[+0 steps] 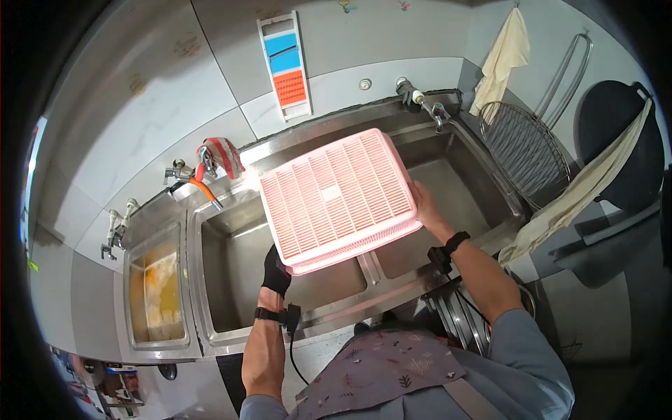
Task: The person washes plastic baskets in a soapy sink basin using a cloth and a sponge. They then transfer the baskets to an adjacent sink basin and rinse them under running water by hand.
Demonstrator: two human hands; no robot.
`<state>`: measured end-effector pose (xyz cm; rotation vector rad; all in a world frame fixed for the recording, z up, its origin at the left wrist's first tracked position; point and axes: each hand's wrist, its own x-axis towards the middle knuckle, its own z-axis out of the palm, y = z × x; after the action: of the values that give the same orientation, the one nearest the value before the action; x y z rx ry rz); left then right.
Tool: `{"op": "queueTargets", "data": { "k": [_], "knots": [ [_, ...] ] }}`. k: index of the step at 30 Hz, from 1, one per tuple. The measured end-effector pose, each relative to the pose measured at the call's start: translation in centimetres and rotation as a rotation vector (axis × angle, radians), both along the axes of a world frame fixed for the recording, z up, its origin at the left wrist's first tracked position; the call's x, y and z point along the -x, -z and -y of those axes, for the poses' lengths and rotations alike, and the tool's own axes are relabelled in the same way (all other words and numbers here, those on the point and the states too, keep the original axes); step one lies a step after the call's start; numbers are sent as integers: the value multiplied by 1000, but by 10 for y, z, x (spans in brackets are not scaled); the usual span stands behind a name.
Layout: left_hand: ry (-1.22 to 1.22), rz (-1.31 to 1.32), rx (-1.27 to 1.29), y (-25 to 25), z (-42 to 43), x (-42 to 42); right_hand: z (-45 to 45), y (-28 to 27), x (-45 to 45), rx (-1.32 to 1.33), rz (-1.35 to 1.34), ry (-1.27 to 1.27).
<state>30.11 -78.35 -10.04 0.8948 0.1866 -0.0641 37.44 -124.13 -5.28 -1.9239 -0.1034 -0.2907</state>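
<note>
A pink slatted plastic basket (339, 196) is held over the double sink, its slatted flat face turned toward me and tilted. My left hand (277, 271), in a black glove, grips the basket's lower left corner, its fingers partly hidden by the basket. On the right side my bare right hand (427, 211) is closed around the edge, with the fingertips out of sight behind it. Beneath the basket lie the left sink basin (238, 294) and the right sink basin (465, 175), both of stainless steel.
An orange-spouted tap (203, 189) with a striped cloth stands behind the left basin; another tap (437, 115) is at the back right. A smaller basin (157, 297) holds yellowish liquid. A grater (285, 66), a wire strainer (525, 154) and a black pan (619, 143) hang around.
</note>
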Motion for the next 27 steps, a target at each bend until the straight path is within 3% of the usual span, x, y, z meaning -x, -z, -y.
{"op": "queueTargets", "data": {
  "k": [4, 8, 10, 11, 15, 16, 18, 19, 23, 24, 27],
  "knots": [
    [-9, 180, -170, -25, 5, -4, -4, -60, 12, -1, 128, -81],
    [61, 163, 1, -39, 3, -10, 1, -67, 3, 44, 260, -51],
    [125, 293, -151, -49, 10, -8, -1, -86, 7, -6, 230, -42],
    [149, 369, -419, -51, 11, -6, -1, -87, 5, -8, 229, -48],
    [132, 468, -599, -54, 16, -6, 6, -87, -2, -45, 280, -62],
    [122, 463, -602, -55, 16, -7, 7, -85, -4, -65, 295, -71],
    [139, 235, 82, -67, 21, -5, 7, -94, 1, -37, 232, -57],
    [113, 203, 150, -74, 25, 0, 7, -95, -1, -60, 266, -63],
    [110, 235, 120, -70, 23, -3, 12, -106, -1, -35, 307, -60],
    [136, 338, -123, -65, 18, -3, 11, -107, -1, -27, 333, -55],
    [96, 367, -317, -66, 18, -4, 13, -117, 0, -48, 342, -91]
  ]
}}
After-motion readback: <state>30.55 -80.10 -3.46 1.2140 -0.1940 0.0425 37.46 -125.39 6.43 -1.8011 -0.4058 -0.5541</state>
